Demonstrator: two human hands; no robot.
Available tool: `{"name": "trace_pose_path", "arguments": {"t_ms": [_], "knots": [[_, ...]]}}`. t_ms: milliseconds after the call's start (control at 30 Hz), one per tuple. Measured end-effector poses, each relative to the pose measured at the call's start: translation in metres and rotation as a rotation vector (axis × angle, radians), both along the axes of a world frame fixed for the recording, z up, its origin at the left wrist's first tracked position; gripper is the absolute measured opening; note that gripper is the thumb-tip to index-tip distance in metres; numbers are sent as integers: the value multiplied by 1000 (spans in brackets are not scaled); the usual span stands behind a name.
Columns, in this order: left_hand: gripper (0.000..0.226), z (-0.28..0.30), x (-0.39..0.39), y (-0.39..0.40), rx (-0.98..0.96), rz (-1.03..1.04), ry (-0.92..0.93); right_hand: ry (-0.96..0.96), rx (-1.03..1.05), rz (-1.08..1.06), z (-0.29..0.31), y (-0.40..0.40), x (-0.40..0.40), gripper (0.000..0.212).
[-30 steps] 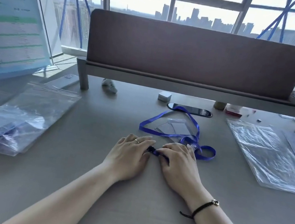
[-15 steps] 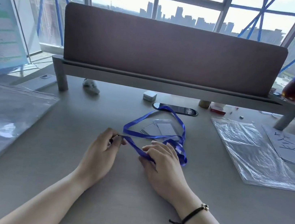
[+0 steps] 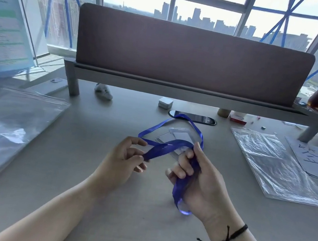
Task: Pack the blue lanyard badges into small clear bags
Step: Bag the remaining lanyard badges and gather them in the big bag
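both hands, left (image 3: 122, 161) and right (image 3: 199, 180), gripped the blue fabric lanyard (image 3: 167, 148) above the grey table (image 3: 138, 230), apart.

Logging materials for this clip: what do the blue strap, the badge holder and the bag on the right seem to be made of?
Blue lanyard strap: looks like woven fabric ribbon, slightly shiny; it folds and twists limply between both hands. Badge holder: seemingly clear soft plastic, see-through with pale edges. Clear bag: thin glossy plastic film, crinkled with bright glints.

Bare tabletop (image 3: 138, 230) lay open at 6 o'clock. Bag stack (image 3: 9, 130) blocked 9 o'clock, clear bags (image 3: 274, 167) 3 o'clock, raised shelf (image 3: 178, 91) 12 o'clock.
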State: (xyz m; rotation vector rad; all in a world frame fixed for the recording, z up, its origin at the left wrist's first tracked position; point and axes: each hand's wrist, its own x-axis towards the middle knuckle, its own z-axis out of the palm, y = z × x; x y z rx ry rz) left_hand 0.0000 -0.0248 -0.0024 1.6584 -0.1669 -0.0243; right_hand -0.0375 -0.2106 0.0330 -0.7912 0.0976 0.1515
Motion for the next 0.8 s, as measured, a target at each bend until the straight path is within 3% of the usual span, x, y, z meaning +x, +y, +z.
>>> {"name": "trace_pose_path", "arguments": {"t_ms": [67, 133, 200, 267, 333, 467, 667, 800], "knots": [[29, 3, -12, -6, -41, -155, 62, 7, 113, 50, 2, 1, -2, 36], [50, 3, -25, -13, -163, -319, 118, -18, 173, 82, 6, 4, -5, 36], [66, 6, -39, -24, -225, -457, 93, -49, 214, 107, 7, 8, -8, 36], [71, 3, -48, -39, -171, -518, 33, -62, 226, 130, 7, 14, -11, 34], [63, 0, -52, -48, -72, -431, 28, -56, 204, 128, 5, 17, -11, 32], [18, 6, -44, -36, -51, -417, 119, -78, 118, 114, 9, 3, -6, 29], [33, 20, -24, -10, -203, -257, 221, 0, -125, -12, 7, -17, 4, 24], [41, 14, -15, -10, -389, -2, 281, 73, -340, -53, -9, -12, 7, 29]]}}
